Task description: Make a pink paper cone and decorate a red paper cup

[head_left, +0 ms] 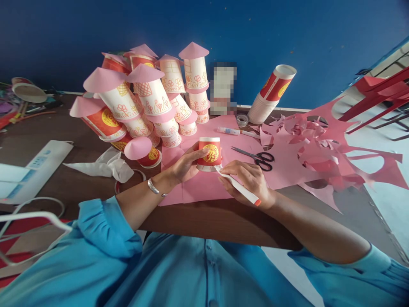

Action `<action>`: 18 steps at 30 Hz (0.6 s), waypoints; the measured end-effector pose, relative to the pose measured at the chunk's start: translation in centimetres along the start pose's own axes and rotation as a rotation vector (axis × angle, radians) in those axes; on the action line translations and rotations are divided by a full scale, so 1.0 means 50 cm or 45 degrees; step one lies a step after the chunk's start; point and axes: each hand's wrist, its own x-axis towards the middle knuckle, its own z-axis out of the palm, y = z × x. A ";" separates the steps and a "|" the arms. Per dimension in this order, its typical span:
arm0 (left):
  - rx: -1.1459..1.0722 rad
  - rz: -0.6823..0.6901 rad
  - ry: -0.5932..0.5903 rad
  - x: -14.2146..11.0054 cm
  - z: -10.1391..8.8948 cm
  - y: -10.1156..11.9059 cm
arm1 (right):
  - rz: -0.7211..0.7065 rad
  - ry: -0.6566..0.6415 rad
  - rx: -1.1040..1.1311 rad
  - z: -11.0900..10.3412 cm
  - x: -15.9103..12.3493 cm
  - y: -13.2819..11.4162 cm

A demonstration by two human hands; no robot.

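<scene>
Cup [210,154], red and white, is above the tabletop [207,217], back from its near edge, between the thumb and fingers of the left hand [188,164]; the right hand [247,177] grips a white pen [240,189], tip at the cup's lower rim; scissors [256,157] lie just beyond.

Blue wall [153,25] behind, painted flat, a few small specks on it; a pale strip [247,107] runs along its foot at the back edge of the worktop [198,219]. Worktop is dark brown wood-grain, straight front edge, greyer toward the right end. Right side: pale, brightly lit floor [388,170], red plastic seating [380,90] standing on it, exact type unclear at the frame edge.
</scene>
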 end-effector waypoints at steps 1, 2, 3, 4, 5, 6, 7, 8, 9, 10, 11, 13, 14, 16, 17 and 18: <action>0.004 0.002 0.001 0.000 0.000 0.000 | 0.002 -0.002 0.001 0.000 0.000 0.000; 0.007 0.001 0.000 0.001 0.000 0.000 | 0.005 -0.004 0.001 0.000 0.000 0.000; 0.008 -0.001 -0.002 0.001 -0.001 0.000 | 0.008 -0.005 0.001 0.001 -0.001 0.000; 0.009 -0.002 -0.004 0.001 -0.001 -0.001 | 0.010 -0.006 0.001 0.001 -0.001 0.000; 0.008 -0.001 -0.003 0.001 -0.001 -0.001 | 0.011 -0.008 0.001 0.001 -0.001 0.000; 0.006 0.000 -0.002 0.001 -0.001 -0.001 | 0.011 -0.010 0.000 0.001 -0.001 0.000; 0.003 0.001 -0.002 0.001 -0.002 -0.001 | 0.013 -0.012 -0.001 0.001 -0.002 0.001; 0.001 0.005 -0.003 0.000 -0.002 -0.001 | 0.014 -0.014 0.000 0.001 -0.002 0.001; 0.000 0.007 -0.006 0.000 -0.002 -0.001 | 0.014 -0.015 0.003 0.001 -0.002 0.002; 0.001 0.005 -0.013 0.000 -0.002 -0.001 | 0.012 -0.013 0.007 0.001 -0.002 0.002; 0.002 0.002 -0.024 0.000 -0.002 -0.001 | 0.010 -0.008 0.010 0.002 -0.003 0.003; 0.002 -0.006 -0.040 0.000 -0.003 -0.001 | 0.007 0.006 0.014 0.003 -0.002 0.003; 0.002 -0.009 -0.044 0.001 -0.003 -0.002 | 0.008 0.013 0.013 0.003 -0.002 0.004; 0.004 -0.003 -0.038 0.001 -0.005 -0.002 | 0.014 0.023 0.007 0.004 -0.002 0.004; 0.006 0.004 -0.029 0.001 -0.005 -0.002 | 0.018 0.026 0.004 0.005 -0.002 0.004; 0.008 0.009 -0.022 0.001 -0.006 -0.002 | 0.021 0.031 0.002 0.005 -0.001 0.004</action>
